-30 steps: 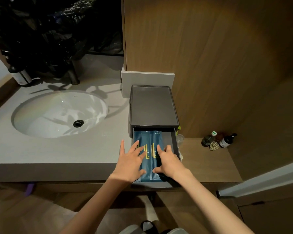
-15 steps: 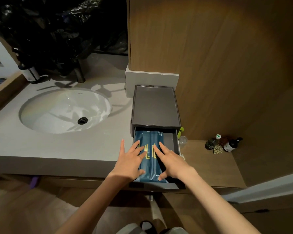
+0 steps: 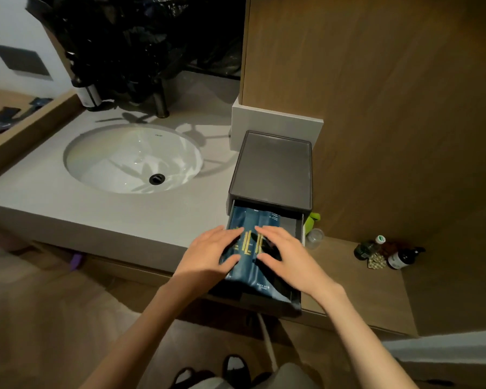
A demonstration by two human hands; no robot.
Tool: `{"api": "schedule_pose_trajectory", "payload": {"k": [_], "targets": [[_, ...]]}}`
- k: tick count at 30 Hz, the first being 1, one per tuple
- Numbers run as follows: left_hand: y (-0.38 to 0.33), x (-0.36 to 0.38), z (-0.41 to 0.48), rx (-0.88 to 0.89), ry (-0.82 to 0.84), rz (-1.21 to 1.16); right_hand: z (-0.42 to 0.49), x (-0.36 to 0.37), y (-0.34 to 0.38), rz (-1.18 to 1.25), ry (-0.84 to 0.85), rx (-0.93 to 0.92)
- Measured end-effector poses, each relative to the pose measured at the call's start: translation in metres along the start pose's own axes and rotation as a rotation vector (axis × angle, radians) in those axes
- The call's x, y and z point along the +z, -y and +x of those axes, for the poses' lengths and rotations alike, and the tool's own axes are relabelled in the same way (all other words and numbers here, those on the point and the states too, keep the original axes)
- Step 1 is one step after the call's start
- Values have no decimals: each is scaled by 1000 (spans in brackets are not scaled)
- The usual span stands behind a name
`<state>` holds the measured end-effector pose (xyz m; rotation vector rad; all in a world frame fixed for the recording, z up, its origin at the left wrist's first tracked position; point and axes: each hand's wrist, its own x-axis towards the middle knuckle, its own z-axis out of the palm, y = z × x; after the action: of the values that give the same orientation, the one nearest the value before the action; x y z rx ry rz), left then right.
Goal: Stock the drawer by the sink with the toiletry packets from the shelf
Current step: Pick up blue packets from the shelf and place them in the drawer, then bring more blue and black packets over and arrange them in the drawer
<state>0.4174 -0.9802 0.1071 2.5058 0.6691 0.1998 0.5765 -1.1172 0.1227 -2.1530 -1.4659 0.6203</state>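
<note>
Sink basin [image 3: 129, 158]: glossy white ceramic. Countertop [image 3: 96, 214]: matt pale grey, smooth. Drawer unit [image 3: 272, 169]: dark grey plastic, top semi-matt. Toiletry packets [image 3: 253, 220]: blue film, slight sheen, gold print. Wall panel [image 3: 390, 108]: wood grain, satin. Bin liner [image 3: 141, 37]: black crinkled glossy plastic.

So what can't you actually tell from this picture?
- Head view: how many blue packets lie in the drawer; the left hand and right hand cover them.
- Packet print: too small to read.
- Bottles on the wooden ledge: labels too small and dim.
</note>
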Motion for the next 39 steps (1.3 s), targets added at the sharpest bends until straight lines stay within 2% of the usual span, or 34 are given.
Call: {"api": "schedule_pose_trajectory", "payload": {"k": [3,5,10,16,25,29,34,39], "targets": [[6,-11,-27,-213,-212,-323,-3,3,17,141,-109,-22],[15,-17,-49,-286,-321,-530,-3,9,33,228,-148,-26],[58,-26,-112,-382,-392,-725,4,38,79,345,-176,-59],[136,-49,-180,-542,-456,-744,31,102,150,376,-93,-72],[284,-142,-254,-650,-501,-754,85,227,276,479,10,42],[333,-181,-258,-698,-527,-840,105,261,312,475,57,102],[399,-222,-246,-690,-542,-840,152,292,347,454,96,129],[479,-257,-233,-718,-545,-809,238,320,404,460,139,45]]}}
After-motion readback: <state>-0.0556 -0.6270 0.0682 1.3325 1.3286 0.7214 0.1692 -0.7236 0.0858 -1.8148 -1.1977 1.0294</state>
